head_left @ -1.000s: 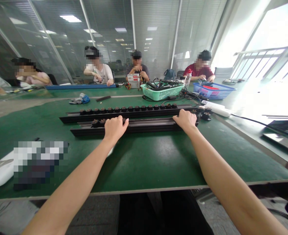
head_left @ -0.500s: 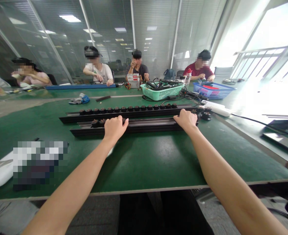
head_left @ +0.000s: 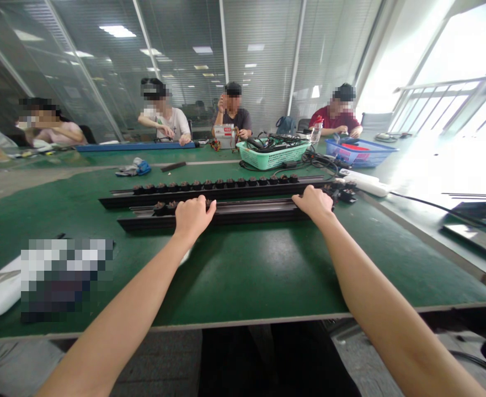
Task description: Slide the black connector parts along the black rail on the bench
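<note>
A long black metal rail (head_left: 259,217) lies across the green table in front of me, its channel facing up. My left hand (head_left: 193,216) wraps over it left of its middle, thumb pointing right. Near the right end, my right hand (head_left: 314,203) is closed over the same rail. A few small black socket-like pieces (head_left: 160,208) sit in the channel left of my left hand; my hands hide parts of the rail. Just behind lies a second black rail (head_left: 226,193), parallel to it, carrying a row of several similar black pieces.
Behind the rails stand a green basket (head_left: 267,160) of cables and a blue basket (head_left: 362,157). A white power strip (head_left: 364,183) lies to the right, gloves (head_left: 134,167) to the back left. A blurred-out item (head_left: 67,278) is at near left. Several people sit across the table.
My hands and both rails stay almost exactly where they were. Across the table, the person in the middle has lowered one hand toward the box.
</note>
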Demonstrator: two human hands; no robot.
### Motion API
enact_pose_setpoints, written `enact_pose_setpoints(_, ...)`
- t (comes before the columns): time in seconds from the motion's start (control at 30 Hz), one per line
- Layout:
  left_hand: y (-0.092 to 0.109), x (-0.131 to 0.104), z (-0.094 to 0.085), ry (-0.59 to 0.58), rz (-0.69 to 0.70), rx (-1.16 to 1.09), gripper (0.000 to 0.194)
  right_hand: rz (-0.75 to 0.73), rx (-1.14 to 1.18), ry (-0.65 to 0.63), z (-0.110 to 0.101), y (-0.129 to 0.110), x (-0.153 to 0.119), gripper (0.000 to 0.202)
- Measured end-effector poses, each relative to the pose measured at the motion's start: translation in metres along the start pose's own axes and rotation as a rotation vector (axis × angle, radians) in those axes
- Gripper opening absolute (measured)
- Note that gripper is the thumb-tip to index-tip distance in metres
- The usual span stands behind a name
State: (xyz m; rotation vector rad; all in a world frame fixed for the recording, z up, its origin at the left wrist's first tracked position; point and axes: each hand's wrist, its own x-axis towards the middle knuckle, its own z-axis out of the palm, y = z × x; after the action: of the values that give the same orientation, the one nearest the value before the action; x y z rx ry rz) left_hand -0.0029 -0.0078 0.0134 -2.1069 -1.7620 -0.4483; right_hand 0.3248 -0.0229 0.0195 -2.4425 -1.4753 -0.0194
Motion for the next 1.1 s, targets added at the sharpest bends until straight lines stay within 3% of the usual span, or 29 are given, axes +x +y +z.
enact_pose_setpoints(0.9,0.0017,-0.0005,-0.0030,-0.014,-0.009,-0.006,0.056,-0.021,-0.024,0.002,-0.0039,-0.0006,-0.0013,0.049)
enact_pose_setpoints(1.1,0.0005,-0.0001,-0.0012,-0.001,0.004,0.013,0.058,0.031,0.014,-0.013,-0.0040,-0.0028,-0.0023,0.053)
